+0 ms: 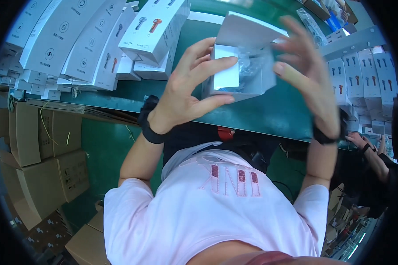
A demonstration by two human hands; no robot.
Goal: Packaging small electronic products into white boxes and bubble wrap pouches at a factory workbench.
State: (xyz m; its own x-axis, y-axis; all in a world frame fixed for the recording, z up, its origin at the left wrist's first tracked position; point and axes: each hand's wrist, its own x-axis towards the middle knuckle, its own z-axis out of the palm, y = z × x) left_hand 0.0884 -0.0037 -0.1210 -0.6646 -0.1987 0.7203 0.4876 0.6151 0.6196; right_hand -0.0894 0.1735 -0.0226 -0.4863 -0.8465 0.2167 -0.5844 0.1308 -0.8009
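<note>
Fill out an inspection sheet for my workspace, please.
Surface: green tabletop, partly covered.
Work items: open white box, lid flap raised; white panel and clear crinkled plastic at its opening.
Clutter: stacked white boxes at left, more at right; clear plastic package at upper right.
Hands: left hand grips the open white box; right hand open, blurred near the lid flap, contact unclear.
Cables: possible dark cable below the tabletop's edge.
Surroundings: cardboard cartons at left; another person's hand at right.
</note>
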